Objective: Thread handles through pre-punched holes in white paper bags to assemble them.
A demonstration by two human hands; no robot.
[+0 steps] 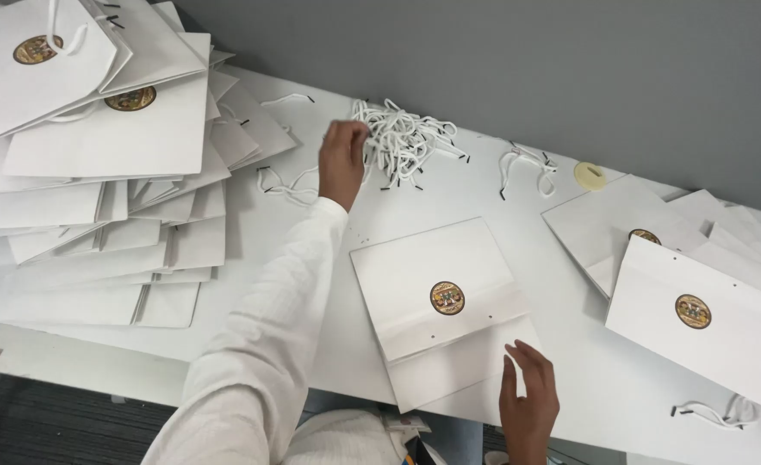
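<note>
A flat white paper bag with a round gold-brown sticker (443, 301) is laid on the white table (311, 284), just in front of the person; it is folded shut, so nothing can be seen inside it. Small punched holes are seen near its lower fold. The right hand (528, 398) is rested on the bag's near right corner — fingers spread apart, palm down, nothing gripped.

The left hand (343, 159) is stretched fwd to a tangled heap of white cord handles with black tips (406, 138) at the far side of the table. Its fingers are curled together into the edge of the heap; whether a cord is actually pinched cannot be told.

To the left, a fanned stack of white paper bags (105, 172) is piled, approx. the whole left end of the table being covered, some w/ cords already fitted. To the right, more flat bags with the same sticker (699, 301) are overlapped — a loose cord (716, 413) lies near them. A small pale yellow disc (590, 175) is seen by the grey wall (527, 60).
</note>
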